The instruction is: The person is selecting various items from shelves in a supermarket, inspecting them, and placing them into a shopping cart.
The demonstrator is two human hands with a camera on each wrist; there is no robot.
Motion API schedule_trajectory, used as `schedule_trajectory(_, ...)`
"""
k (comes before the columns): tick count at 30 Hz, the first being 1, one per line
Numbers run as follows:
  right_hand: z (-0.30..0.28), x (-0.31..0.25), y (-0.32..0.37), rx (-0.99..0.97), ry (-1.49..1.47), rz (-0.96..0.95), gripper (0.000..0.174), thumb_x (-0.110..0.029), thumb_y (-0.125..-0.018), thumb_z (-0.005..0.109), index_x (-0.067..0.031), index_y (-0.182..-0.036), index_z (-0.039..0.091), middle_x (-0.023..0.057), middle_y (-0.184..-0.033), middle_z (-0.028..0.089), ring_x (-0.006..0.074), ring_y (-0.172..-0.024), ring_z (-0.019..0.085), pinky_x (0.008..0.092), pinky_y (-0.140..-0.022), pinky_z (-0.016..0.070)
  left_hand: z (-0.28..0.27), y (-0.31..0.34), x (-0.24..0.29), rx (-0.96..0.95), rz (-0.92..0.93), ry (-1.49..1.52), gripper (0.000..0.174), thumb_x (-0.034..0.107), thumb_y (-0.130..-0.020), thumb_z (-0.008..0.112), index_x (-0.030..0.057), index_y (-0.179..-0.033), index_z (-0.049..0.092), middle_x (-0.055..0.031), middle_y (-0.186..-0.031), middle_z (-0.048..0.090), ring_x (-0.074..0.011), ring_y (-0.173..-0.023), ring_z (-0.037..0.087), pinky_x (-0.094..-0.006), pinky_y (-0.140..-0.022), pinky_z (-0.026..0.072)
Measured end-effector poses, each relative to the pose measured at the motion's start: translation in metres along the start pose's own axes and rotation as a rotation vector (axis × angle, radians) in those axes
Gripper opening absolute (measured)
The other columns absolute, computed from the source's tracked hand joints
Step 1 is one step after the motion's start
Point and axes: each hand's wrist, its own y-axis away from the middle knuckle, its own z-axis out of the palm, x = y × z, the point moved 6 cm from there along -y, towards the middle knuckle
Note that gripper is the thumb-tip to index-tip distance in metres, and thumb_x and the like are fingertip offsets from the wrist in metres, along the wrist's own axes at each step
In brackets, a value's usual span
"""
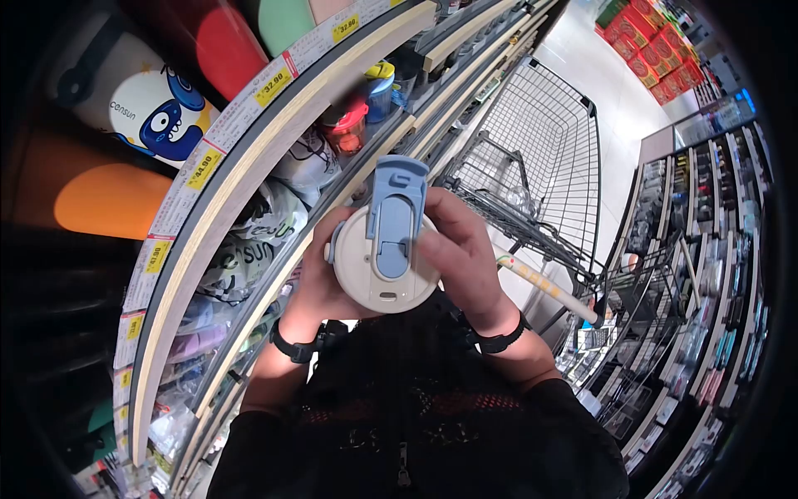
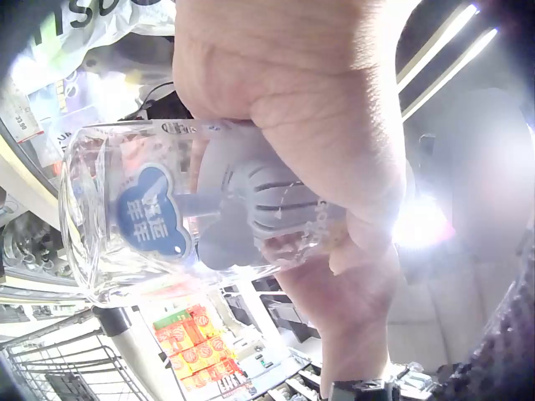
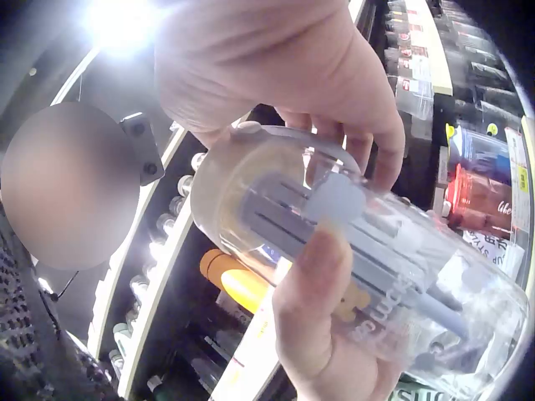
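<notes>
Clear bottle [image 2: 150, 209] gripped by left hand [image 1: 314, 279], lid [image 1: 356, 279] by right hand [image 1: 470, 258]; judged light, stiff, slippery; best grasped at mid-height.

Black sleeves — dark top, black wristbands

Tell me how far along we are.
Looks done: the bottle has its cream lid on. In hand: the left hand grips the bottle, the right hand the lid, thumb at its blue flap. Probably left: settling the flap and putting down the bottle, held off both shelf and cart; where, I cannot tell.
</notes>
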Motion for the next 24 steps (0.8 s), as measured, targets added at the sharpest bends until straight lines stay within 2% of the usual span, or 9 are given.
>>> schedule_trajectory(2,-0.002,-0.002,-0.003,-0.099,-0.071,0.043,0.051,-0.016,-0.092,0.069,0.0003,-0.135,0.047,0.0091,-0.128,0.057,0.0144,-0.12,0.053,0.0324,-0.102,0.0423,0.0,-0.008,0.004,0.029,-0.016,-0.083,0.107,0.032,-0.045,0.1,0.0029,-0.131,0.044,-0.0148,-0.115,0.062,-0.0285,-0.102,0.065,-0.0389,-0.089,0.0511)
schedule_trajectory(7,-0.016,-0.01,-0.02,-0.145,-0.114,0.063,0.051,-0.016,-0.093,0.067,-0.0002,-0.135,0.044,0.0091,-0.123,0.058,0.0145,-0.117,0.054,0.0316,-0.101,0.043,0.013,-0.027,0.023,0.138,-0.041,-0.357,0.112,0.031,-0.045,0.1,0.0033,-0.134,0.038,-0.015,-0.114,0.064,-0.0301,-0.102,0.067,-0.0403,-0.089,0.0521)
schedule_trajectory(11,-0.031,-0.017,-0.033,-0.228,-0.187,0.107,0.049,-0.019,-0.095,0.064,0.0007,-0.135,0.045,0.0091,-0.125,0.058,0.0157,-0.118,0.054,0.0328,-0.102,0.0417,0.021,-0.039,0.033,0.193,-0.022,-0.311,0.108,0.03,-0.046,0.1,0.0032,-0.131,0.04,-0.0131,-0.111,0.065,-0.0268,-0.1,0.067,-0.0389,-0.088,0.0517)
schedule_trajectory(13,-0.035,-0.026,-0.039,-0.275,-0.126,0.044,0.051,-0.018,-0.094,0.064,0.0016,-0.137,0.044,0.0104,-0.127,0.057,0.0185,-0.122,0.052,0.0353,-0.107,0.0383,0.028,-0.031,0.01,0.206,-0.029,-0.157,0.104,0.031,-0.047,0.099,0.0045,-0.129,0.041,-0.0111,-0.111,0.064,-0.0229,-0.099,0.066,-0.0375,-0.088,0.0514)
schedule_trajectory(14,-0.035,-0.029,-0.041,-0.29,-0.14,0.055,0.051,-0.018,-0.094,0.064,0.0016,-0.137,0.044,0.0104,-0.127,0.057,0.0185,-0.122,0.052,0.0353,-0.107,0.0383,0.029,-0.013,-0.031,0.189,-0.166,0.084,0.1,0.032,-0.048,0.1,0.0058,-0.126,0.043,-0.0099,-0.111,0.064,-0.0202,-0.098,0.066,-0.0354,-0.087,0.0517)
schedule_trajectory(17,-0.036,-0.034,-0.046,-0.32,-0.095,0.075,0.068,-0.035,-0.089,0.064,0.0025,-0.142,0.041,0.017,-0.133,0.057,0.0227,-0.122,0.055,0.0382,-0.106,0.0418,0.036,-0.009,-0.024,0.252,-0.227,0.08,0.097,0.033,-0.048,0.1,0.0053,-0.123,0.046,-0.0106,-0.111,0.065,-0.0207,-0.097,0.067,-0.0341,-0.086,0.0524)
schedule_trajectory(21,-0.038,-0.048,-0.05,-0.413,-0.048,0.013,0.075,-0.036,-0.084,0.067,0.0025,-0.143,0.04,0.0201,-0.137,0.054,0.0263,-0.125,0.054,0.0417,-0.107,0.0406,0.037,-0.013,0.004,0.314,-0.256,-0.05,0.093,0.032,-0.048,0.099,0.0041,-0.122,0.05,-0.0111,-0.112,0.065,-0.0211,-0.098,0.066,-0.0337,-0.087,0.0523)
schedule_trajectory(22,-0.037,-0.052,-0.049,-0.441,-0.037,-0.063,0.076,-0.034,-0.082,0.069,0.002,-0.142,0.04,0.0202,-0.137,0.053,0.027,-0.127,0.053,0.0415,-0.108,0.0405,0.038,-0.009,-0.007,0.323,-0.398,0.125,0.094,0.034,-0.047,0.099,0.0037,-0.122,0.052,-0.0108,-0.113,0.064,-0.0205,-0.099,0.065,-0.0338,-0.087,0.052)
schedule_trajectory(24,-0.038,-0.058,-0.047,-0.499,-0.023,-0.279,0.076,-0.031,-0.073,0.08,-0.0026,-0.136,0.048,0.0207,-0.137,0.051,0.0334,-0.129,0.05,0.0444,-0.107,0.0409,0.039,-0.01,0.001,0.357,-0.319,0.003,0.095,0.035,-0.046,0.1,0.0039,-0.122,0.052,-0.0103,-0.114,0.063,-0.0202,-0.1,0.065,-0.0339,-0.087,0.0518)
